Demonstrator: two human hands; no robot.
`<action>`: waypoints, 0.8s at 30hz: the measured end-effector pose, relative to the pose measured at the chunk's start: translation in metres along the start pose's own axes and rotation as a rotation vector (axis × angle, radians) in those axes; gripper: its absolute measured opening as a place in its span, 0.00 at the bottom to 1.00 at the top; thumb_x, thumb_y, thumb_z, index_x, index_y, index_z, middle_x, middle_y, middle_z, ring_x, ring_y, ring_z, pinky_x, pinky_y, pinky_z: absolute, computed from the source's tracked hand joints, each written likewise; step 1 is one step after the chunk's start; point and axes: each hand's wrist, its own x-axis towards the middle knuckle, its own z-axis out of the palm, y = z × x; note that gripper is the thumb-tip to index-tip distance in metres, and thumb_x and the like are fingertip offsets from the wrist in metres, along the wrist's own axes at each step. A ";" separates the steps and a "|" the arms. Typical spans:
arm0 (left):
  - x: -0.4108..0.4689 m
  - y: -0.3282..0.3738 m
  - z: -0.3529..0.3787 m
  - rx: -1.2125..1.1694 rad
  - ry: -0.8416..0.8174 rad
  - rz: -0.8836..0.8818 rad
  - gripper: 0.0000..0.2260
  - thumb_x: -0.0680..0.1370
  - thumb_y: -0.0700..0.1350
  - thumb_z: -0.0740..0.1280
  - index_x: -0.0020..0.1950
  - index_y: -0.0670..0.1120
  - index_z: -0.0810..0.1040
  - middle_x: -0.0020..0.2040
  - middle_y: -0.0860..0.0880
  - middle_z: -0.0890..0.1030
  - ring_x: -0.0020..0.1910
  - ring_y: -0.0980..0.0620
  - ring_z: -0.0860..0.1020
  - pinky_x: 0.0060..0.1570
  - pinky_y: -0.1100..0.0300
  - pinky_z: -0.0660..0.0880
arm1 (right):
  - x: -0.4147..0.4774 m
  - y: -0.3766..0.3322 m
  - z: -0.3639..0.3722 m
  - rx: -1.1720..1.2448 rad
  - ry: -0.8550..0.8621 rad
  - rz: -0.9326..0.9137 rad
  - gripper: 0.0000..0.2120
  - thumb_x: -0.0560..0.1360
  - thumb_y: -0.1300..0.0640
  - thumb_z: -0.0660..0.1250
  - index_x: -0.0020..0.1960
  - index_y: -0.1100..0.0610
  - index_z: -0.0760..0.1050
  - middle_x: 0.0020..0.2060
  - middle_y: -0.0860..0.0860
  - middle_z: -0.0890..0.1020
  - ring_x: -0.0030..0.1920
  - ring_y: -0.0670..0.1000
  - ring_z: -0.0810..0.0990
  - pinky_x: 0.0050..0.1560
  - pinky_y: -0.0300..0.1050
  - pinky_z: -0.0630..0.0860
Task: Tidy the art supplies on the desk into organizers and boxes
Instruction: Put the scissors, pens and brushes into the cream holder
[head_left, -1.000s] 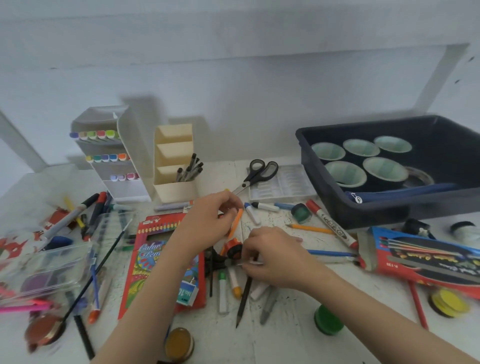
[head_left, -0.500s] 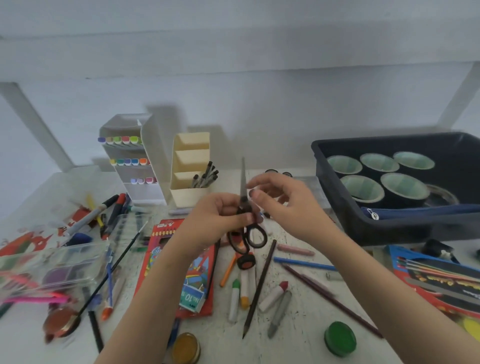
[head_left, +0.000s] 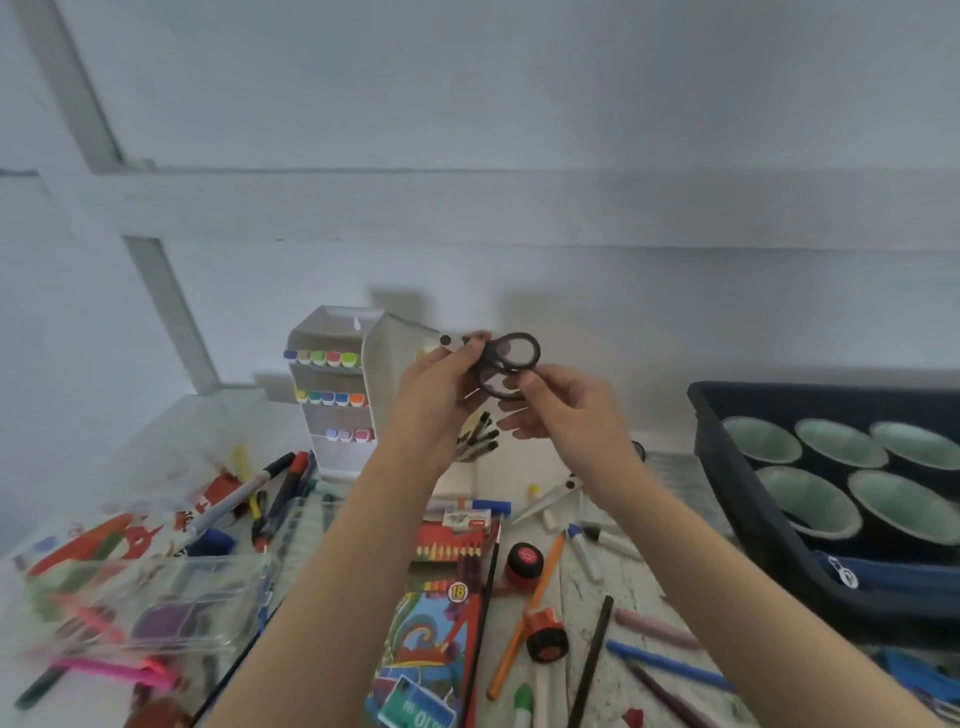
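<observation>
Holding scissors (head_left: 509, 358) in both hands: left hand (head_left: 441, 379) fingers pinch near the pivot, right hand (head_left: 566, 410) fingers pinch a loop. Raised higher above the counter (head_left: 623, 582) than 0.5 s ago, and turned from blades-up to sideways.

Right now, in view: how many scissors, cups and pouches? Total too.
Scissors: 2 (held scissors, desk scissors)
Cups: 5, all in the bin
Pouch: 1, blue, also in the bin
Total: 8
</observation>
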 end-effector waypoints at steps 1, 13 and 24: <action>0.008 0.004 -0.002 -0.012 0.008 -0.043 0.06 0.79 0.40 0.62 0.53 0.42 0.77 0.45 0.47 0.81 0.48 0.50 0.78 0.51 0.56 0.73 | 0.014 -0.003 0.003 -0.058 0.035 -0.044 0.08 0.79 0.60 0.61 0.47 0.56 0.79 0.35 0.50 0.84 0.34 0.49 0.83 0.36 0.39 0.79; 0.044 -0.009 -0.051 -0.145 0.232 -0.202 0.17 0.80 0.36 0.58 0.70 0.38 0.67 0.60 0.40 0.77 0.60 0.44 0.75 0.52 0.57 0.74 | 0.094 0.025 0.004 -0.844 0.002 -0.344 0.07 0.77 0.61 0.62 0.49 0.55 0.79 0.39 0.47 0.81 0.36 0.39 0.73 0.37 0.29 0.65; 0.058 -0.021 -0.053 -0.096 0.233 -0.196 0.10 0.80 0.36 0.59 0.60 0.43 0.72 0.53 0.43 0.80 0.53 0.48 0.79 0.45 0.59 0.76 | 0.123 0.036 0.028 -0.814 0.025 -0.409 0.11 0.78 0.59 0.61 0.58 0.53 0.78 0.45 0.49 0.79 0.43 0.46 0.73 0.43 0.38 0.66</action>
